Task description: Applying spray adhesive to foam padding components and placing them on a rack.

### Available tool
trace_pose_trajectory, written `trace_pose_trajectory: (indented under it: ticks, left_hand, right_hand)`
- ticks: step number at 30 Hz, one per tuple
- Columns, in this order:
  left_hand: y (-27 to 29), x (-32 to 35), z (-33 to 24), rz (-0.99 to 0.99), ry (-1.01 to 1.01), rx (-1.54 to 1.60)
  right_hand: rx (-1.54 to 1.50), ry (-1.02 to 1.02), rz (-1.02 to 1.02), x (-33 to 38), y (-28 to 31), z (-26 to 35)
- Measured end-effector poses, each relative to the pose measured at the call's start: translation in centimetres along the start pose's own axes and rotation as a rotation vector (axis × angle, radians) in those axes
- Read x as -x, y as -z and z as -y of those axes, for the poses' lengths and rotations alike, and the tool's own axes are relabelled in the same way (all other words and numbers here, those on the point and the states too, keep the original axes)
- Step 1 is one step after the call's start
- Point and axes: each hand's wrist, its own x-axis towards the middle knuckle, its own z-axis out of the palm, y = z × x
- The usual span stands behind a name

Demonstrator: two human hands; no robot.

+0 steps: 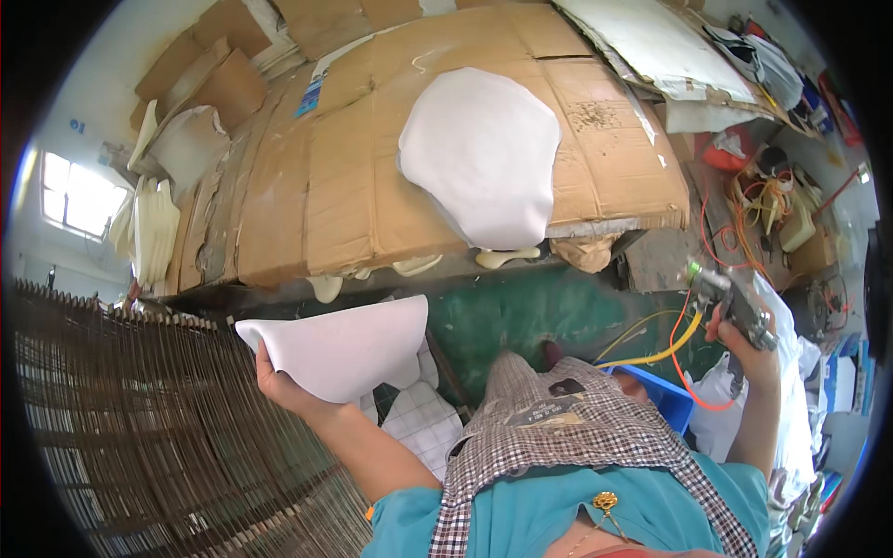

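My left hand (286, 389) grips the edge of a limp white fabric-like sheet (349, 342), held up in front of the cardboard-covered table. The fingers are partly hidden behind it. Off to the right, my right hand (750, 346) is wrapped round a metal spray gun (730, 302), its nozzle end pointing up and away from me. A yellow hose (656, 355) and an orange hose (686, 372) run near the gun. On the table lies a rounded white piece (484, 153), possibly several stacked sheets.
Flattened cardboard (326, 205) covers the table; pale curved pieces (507, 256) stick out under its near edge. A rack of thin dark rods (167, 400) fills the left side. Beside my lap sits a blue bin (668, 398). Tangled hoses (758, 200) hang at right.
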Motion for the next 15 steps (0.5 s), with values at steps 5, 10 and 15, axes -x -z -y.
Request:
trace_pose_trajectory:
  ticks: [5,10,15]
  left_hand:
    - [-0.1,0.4,1.3,0.039,0.034,0.056]
    - [-1.2,1.3,2.6,-0.014,0.046,0.06]
    - [-0.7,1.9,3.3,-0.121,0.024,-0.022]
  right_hand:
    - [0.002,0.034,0.112,-3.0,1.5,-0.7]
    - [0.018,0.123,0.043,-9.4,4.1,-2.4]
    - [0.07,0.12,0.131,-16.2,4.9,-5.0]
